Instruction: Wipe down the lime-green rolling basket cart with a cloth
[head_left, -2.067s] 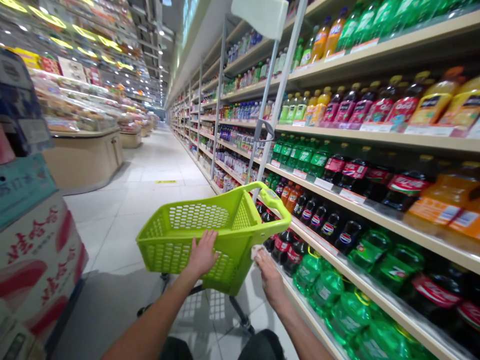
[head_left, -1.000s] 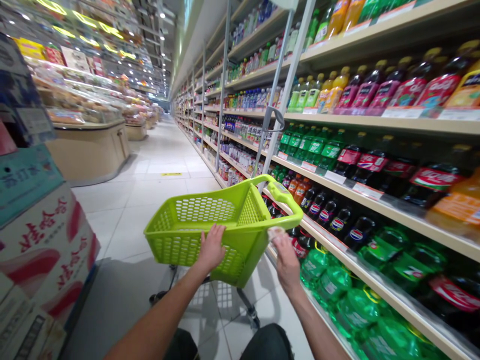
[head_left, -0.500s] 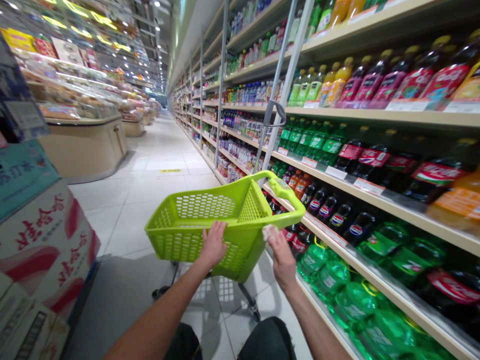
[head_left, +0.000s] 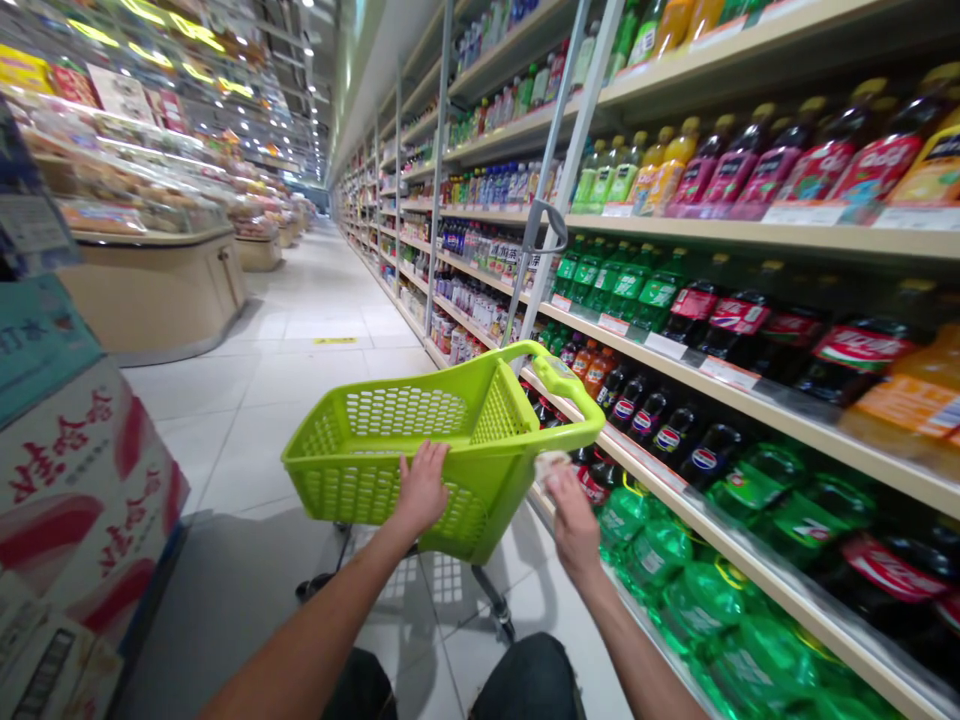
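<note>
A lime-green shopping cart (head_left: 465, 520) with a perforated plastic basket stands side-on before me, its handle end to the right. At the near side of the basket, my left hand (head_left: 424, 488) is on the rim with its fingers hooked over the edge. My right hand (head_left: 574, 525) is closed on a crumpled whitish cloth or tissue (head_left: 552, 466), blurred by motion. The cloth is just under the green handle (head_left: 574, 432), to the right of the basket's end; whether it touches the cart I cannot tell. Part of the grip is hidden behind my fingers.
Shelves (head_left: 667, 345) of drink bottles run along the right, close to the handle. Large green bottles (head_left: 705, 610) fill the lowest shelf. Stacked cartons (head_left: 82, 480) stand at left. Tiled floor (head_left: 277, 390) stretches ahead past a display counter (head_left: 154, 285).
My right hand and the cloth have shifted slightly right, away from the basket's end. My left hand stays on the rim. The whole view has moved a little.
</note>
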